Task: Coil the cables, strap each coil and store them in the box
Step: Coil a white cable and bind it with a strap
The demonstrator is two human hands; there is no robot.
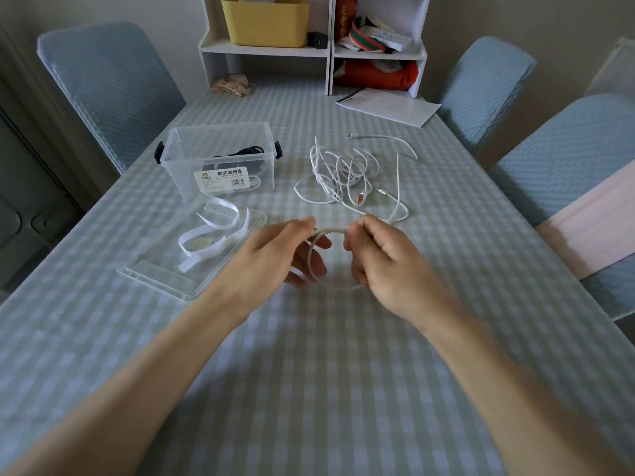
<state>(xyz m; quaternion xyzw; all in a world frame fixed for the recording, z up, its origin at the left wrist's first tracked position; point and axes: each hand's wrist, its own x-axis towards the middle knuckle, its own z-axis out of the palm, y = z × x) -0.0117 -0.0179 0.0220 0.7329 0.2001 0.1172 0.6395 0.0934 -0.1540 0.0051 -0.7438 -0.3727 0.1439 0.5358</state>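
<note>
A white cable [328,230] forms a small loop held above the table between both hands. My left hand [275,254] pinches the loop's top at its left side. My right hand [374,252] grips the loop on its right, fingers curled round it. The cable's loose length runs back to a tangle of white cables [343,173] lying behind the hands. A clear plastic box [220,159] stands at the left rear with a dark cable and a white one inside. Its lid [165,269] lies flat in front of it, carrying white straps [209,235].
A white shelf unit [261,51] with a yellow bin stands at the table's far end, papers [388,106] beside it. Blue-covered chairs [106,84] flank the checked tablecloth [316,372]. A pink-white board [591,218] overhangs the right edge.
</note>
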